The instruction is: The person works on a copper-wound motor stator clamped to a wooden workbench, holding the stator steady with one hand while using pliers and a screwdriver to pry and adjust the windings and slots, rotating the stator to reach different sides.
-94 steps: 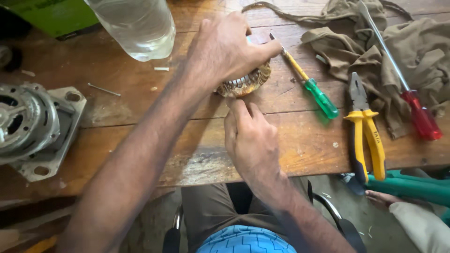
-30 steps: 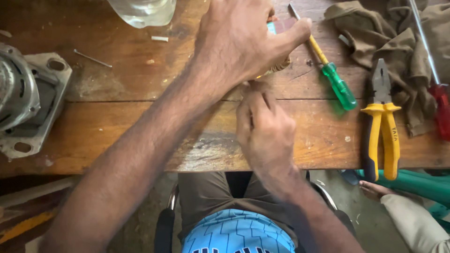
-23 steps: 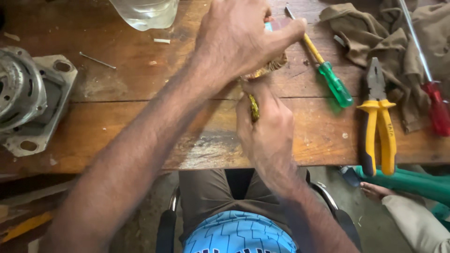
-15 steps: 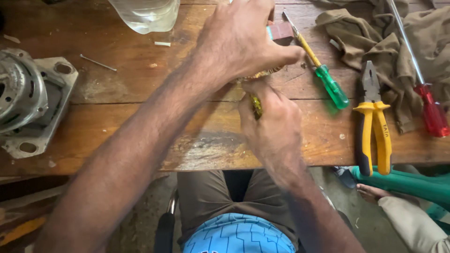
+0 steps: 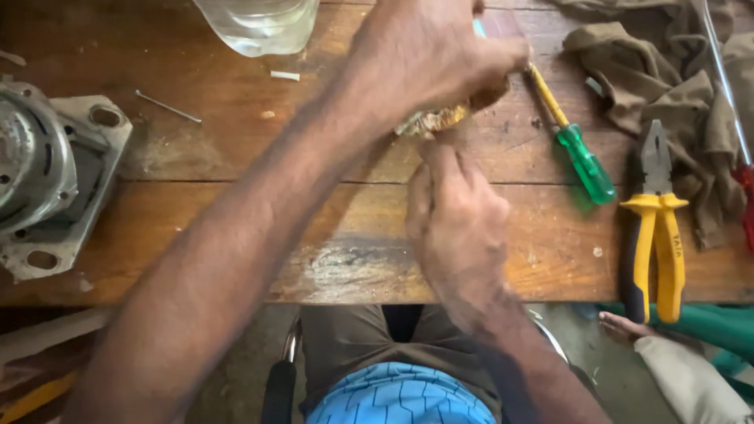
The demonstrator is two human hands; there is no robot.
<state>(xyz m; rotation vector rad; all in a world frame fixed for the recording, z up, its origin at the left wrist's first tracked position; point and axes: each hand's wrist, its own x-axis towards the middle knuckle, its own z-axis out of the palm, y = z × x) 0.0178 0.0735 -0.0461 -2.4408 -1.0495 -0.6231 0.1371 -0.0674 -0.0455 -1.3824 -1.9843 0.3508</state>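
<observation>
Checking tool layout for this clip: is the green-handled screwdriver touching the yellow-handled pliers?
Apart. The head view shows bare wooden table between the green-handled screwdriver and the yellow-handled pliers, with no overlap.

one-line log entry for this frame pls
left hand: grips copper coil | right hand: fingers at coil underside | nearby: green screwdriver, yellow pliers, motor housing

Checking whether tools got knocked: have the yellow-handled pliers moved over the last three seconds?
No. The yellow-handled steel pliers lie just right of the green-handled screwdriver, handles overhanging the wooden table front edge, as before; only the camera shifted.
</observation>
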